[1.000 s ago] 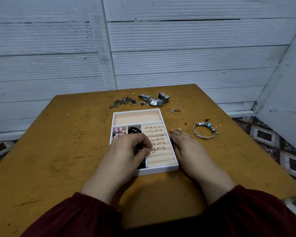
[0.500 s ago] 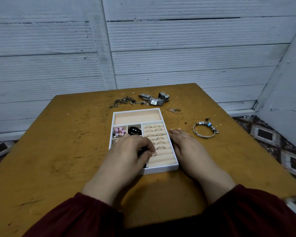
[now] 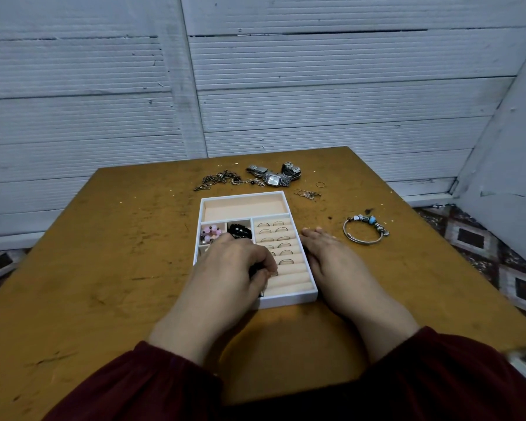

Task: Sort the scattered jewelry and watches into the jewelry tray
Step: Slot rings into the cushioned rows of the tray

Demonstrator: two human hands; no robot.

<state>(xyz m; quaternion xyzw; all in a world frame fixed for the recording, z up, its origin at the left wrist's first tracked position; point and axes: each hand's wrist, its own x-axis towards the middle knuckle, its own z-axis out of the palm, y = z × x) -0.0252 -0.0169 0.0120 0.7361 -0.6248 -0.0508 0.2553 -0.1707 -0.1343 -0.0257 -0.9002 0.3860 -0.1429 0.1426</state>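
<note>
A white jewelry tray (image 3: 289,299) with peach lining lies in the middle of the table. Several rings (image 3: 281,238) stand in its ring rolls; pink beads (image 3: 210,233) and black beads (image 3: 240,231) fill two small compartments. My left hand (image 3: 231,275) rests over the tray's left half, fingertips pinching a small ring (image 3: 275,273) at a ring roll. My right hand (image 3: 331,259) lies flat on the table against the tray's right wall. Beyond the tray lie silver watches (image 3: 275,175), a dark chain (image 3: 219,179) and loose rings (image 3: 308,193). A beaded bangle (image 3: 365,230) lies to the right.
The brown table (image 3: 104,268) stands against a white panelled wall (image 3: 286,86). Patterned floor tiles (image 3: 483,253) show past the table's right edge. My dark red sleeves (image 3: 438,375) fill the bottom of the view.
My left hand has slid slightly toward me along the ring rolls with the ring pinched in its fingertips. The right hand has stayed beside the tray.
</note>
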